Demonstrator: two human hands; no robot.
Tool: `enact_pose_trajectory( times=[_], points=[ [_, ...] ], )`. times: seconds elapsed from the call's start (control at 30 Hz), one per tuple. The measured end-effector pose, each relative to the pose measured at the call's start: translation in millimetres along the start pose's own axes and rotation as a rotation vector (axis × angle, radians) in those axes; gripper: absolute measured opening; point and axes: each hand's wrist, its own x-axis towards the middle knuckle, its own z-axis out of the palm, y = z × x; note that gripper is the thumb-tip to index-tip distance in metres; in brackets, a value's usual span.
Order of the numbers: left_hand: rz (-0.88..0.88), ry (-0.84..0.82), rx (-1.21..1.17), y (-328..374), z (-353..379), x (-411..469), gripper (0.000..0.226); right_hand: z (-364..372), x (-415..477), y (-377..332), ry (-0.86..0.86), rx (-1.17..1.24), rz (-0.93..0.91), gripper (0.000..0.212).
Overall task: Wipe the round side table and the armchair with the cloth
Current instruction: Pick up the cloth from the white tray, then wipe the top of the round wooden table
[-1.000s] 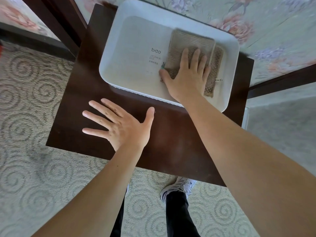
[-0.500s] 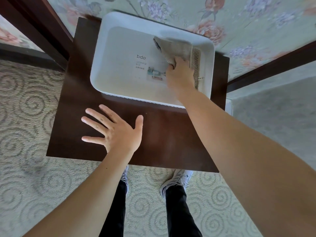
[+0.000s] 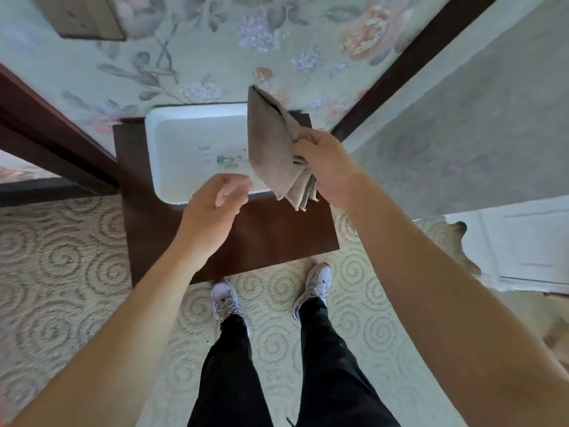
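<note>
- Cloth (image 3: 272,149): one, grey-brown and folded, pinched in the right hand (image 3: 328,167) and lifted clear above the white tray (image 3: 184,180).
- Left hand (image 3: 215,204): fingers loosely curled, grasping nothing, over the tray's near rim.
- One tray, on one dark wooden table (image 3: 271,238); it reads "bdo", smaller print illegible.
- Two white sneakers (image 3: 314,285) just below the table.

dark wooden table (image 3: 271,238) on patterned carpet (image 3: 61,257) carries white tray (image 3: 184,140).
</note>
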Motion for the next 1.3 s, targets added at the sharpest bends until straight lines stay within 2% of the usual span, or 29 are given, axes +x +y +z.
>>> enact_pose_trajectory(
  times=[0.13, 0.27, 0.47, 0.67, 0.8, 0.9, 1.0, 1.13, 1.23, 1.3],
  points=[
    [0.149, -0.127, 0.123, 68.1, 28.1, -28.9, 0.032, -43.8, -72.6, -7.7, 0.118, -0.07, -0.01, 0.027],
    [0.282, -0.213, 0.186, 118.3, 75.9, -53.7, 0.049, -92.8, -150.5, -14.0, 0.145, 0.122, -0.025, 0.027],
    [0.369, -0.325, 0.25, 190.7, 153.5, -95.3, 0.04, -192.1, -258.4, -3.5, 0.073, 0.388, -0.131, 0.037],
    [0.528, -0.598, 0.241, 256.0, 282.9, -184.4, 0.033, -307.1, -398.3, 48.6, 0.192, 0.492, -0.259, 0.041],
    [0.615, -0.807, 0.269, 264.6, 387.3, -267.7, 0.029, -373.8, -505.4, 119.1, 0.352, 0.431, -0.239, 0.037],
    [0.732, -0.908, 0.32, 257.2, 467.7, -327.0, 0.027, -411.1, -582.4, 167.2, 0.412, 0.304, -0.21, 0.026],
    [0.811, -1.076, 0.43, 243.1, 539.5, -384.5, 0.026, -439.8, -644.6, 204.4, 0.489, 0.158, -0.144, 0.018],
    [0.896, -1.308, 0.549, 231.1, 629.5, -447.9, 0.023, -478.4, -693.9, 253.3, 0.65, 0.028, -0.025, 0.023],
    [0.983, -1.398, 0.58, 226.2, 696.6, -477.5, 0.023, -508.4, -718.9, 293.6, 0.743, 0.124, 0.058, 0.032],
    [1.017, -1.439, 0.581, 221.0, 739.6, -489.4, 0.022, -527.3, -733.4, 319.4, 0.826, 0.265, 0.072, 0.024]
  ],
)
